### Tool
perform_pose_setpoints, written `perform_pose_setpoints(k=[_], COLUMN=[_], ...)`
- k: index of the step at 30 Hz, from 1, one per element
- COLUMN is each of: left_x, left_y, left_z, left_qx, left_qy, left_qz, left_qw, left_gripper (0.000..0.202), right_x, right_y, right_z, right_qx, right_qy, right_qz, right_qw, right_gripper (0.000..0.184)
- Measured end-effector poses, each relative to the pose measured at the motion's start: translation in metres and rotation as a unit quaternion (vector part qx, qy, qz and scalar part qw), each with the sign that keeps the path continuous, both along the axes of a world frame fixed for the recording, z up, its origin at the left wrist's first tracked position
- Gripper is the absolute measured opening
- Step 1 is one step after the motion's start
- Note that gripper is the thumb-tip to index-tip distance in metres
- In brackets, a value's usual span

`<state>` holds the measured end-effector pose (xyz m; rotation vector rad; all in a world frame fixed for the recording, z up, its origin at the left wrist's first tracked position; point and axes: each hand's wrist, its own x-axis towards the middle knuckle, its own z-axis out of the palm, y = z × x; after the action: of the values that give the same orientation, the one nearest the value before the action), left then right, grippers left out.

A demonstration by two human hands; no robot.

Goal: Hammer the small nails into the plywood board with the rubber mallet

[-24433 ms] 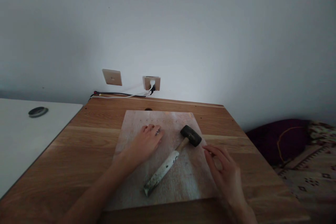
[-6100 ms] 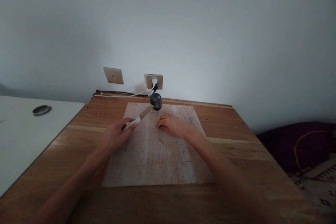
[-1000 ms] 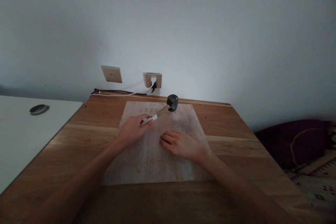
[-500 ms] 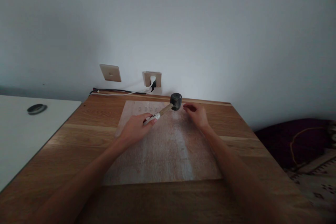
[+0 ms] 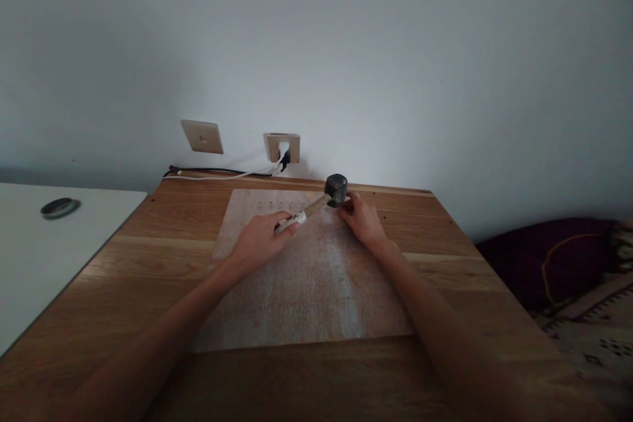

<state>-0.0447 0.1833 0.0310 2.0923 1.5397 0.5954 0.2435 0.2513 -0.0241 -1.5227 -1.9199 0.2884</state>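
Observation:
My left hand point(image 5: 267, 234) is wrapped round the pale handle of a rubber mallet point(image 5: 337, 190), whose black head points up and to the right above the board. The fingers of my right hand point(image 5: 364, 219) are drawn together low at the board's far right part, just beside the mallet head. Whatever they pinch, if anything, is too small and partly hidden to make out. Under both hands lies a thin wooden board point(image 5: 297, 303) with a whitish, worn surface. Along its far edge stands a row of several tiny nail-like pieces point(image 5: 270, 204).
The board lies on a brown wooden table point(image 5: 148, 264) against a wall. Cables point(image 5: 217, 176) run along its back edge to a wall socket point(image 5: 283, 148). At left, a white surface point(image 5: 30, 264) carries a small round dish point(image 5: 59, 208). Dark purple cloth point(image 5: 568, 264) lies at right.
My right hand has come down and a little left, closer to the mallet head and board. The mallet has shifted slightly right in my left hand. The view has turned slightly.

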Motion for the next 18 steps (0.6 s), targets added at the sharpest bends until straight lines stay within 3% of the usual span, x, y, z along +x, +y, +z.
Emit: perform_pose_setpoints(k=[10, 18], left_x=[0.014, 0.018], left_y=[0.000, -0.010], left_z=[0.001, 0.001], left_qx=[-0.015, 0.002], left_qy=[0.036, 0.110], left_qz=[-0.006, 0.006], left_qw=[0.999, 0.994], left_gripper=[0.038, 0.039], right_x=[0.013, 0.028], right_y=[-0.012, -0.032], right_z=[-0.002, -0.002], right_qx=[0.006, 0.043], right_qy=[0.039, 0.073], right_qz=[-0.005, -0.009], right_qw=[0.999, 0.996], right_gripper=[0.061, 0.056])
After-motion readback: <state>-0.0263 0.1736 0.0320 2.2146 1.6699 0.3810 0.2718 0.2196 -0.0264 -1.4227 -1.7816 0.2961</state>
